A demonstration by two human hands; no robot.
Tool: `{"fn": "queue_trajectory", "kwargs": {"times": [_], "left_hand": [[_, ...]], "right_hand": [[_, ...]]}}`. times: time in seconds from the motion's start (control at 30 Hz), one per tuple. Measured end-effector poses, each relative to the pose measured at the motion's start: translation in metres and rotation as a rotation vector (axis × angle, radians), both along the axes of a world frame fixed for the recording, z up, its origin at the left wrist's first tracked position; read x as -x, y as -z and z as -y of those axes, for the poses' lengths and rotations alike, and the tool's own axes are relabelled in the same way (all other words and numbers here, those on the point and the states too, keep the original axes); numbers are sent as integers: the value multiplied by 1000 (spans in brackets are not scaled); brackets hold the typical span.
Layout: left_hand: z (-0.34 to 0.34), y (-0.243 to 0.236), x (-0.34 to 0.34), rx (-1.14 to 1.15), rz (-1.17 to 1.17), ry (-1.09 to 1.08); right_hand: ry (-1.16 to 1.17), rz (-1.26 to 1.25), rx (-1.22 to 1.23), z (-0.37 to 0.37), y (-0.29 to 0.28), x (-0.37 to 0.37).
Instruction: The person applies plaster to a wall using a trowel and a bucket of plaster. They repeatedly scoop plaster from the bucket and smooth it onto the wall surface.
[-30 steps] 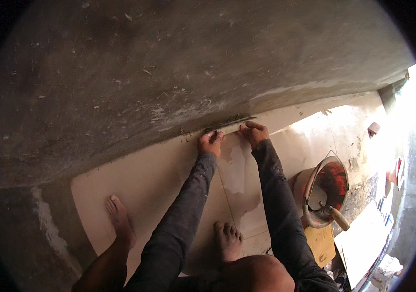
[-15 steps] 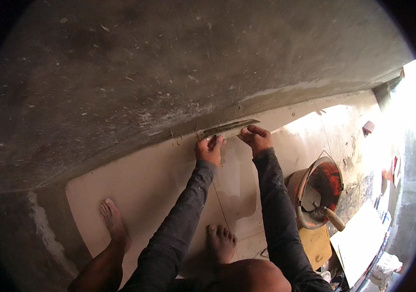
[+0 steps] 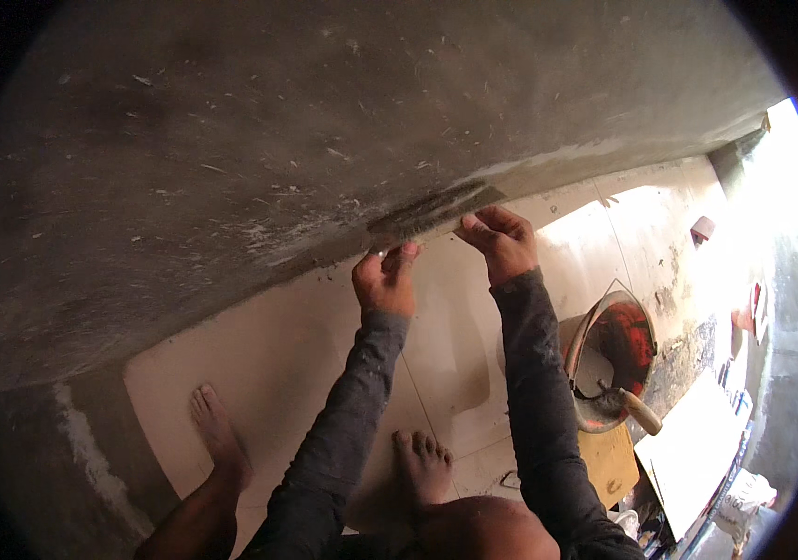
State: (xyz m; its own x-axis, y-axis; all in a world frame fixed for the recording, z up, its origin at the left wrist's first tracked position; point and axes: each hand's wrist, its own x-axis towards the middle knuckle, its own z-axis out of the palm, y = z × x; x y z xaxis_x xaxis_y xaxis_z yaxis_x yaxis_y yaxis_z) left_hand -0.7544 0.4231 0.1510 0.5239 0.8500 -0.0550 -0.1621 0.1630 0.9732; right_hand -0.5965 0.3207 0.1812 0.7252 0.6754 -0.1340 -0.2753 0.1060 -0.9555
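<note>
Between my two hands is a narrow tile strip [image 3: 436, 214], its visible face smeared with dark grey mortar. It lies along the foot of the rough grey wall [image 3: 259, 121], just above the pale tiled floor [image 3: 278, 317]. My left hand [image 3: 387, 280] pinches its near edge toward the left end, thumb uppermost. Nearer the right end, my right hand [image 3: 502, 245] grips the same edge between thumb and bent fingers. Whether the strip touches the wall cannot be made out.
To the right stands a mortar-stained bucket [image 3: 640, 322] with a wooden-handled trowel [image 3: 640, 411] in it. A yellowish board [image 3: 609, 462] and a white panel [image 3: 698, 448] lie near the lower right. My bare feet [image 3: 424, 462] are on the floor.
Both hands have moved up toward the wall with the tile strip. The strip has tipped, so more of its mortar-covered face shows. The bucket and trowel stay put.
</note>
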Motion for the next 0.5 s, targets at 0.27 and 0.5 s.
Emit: {"fn": "queue_trajectory", "kwargs": {"times": [0.27, 0.5], "left_hand": [[4, 21, 38, 1, -375, 100], [-30, 104, 47, 221, -271, 11]], "right_hand": [[42, -213, 172, 11, 30, 36], [41, -230, 355, -35, 92, 45]]}}
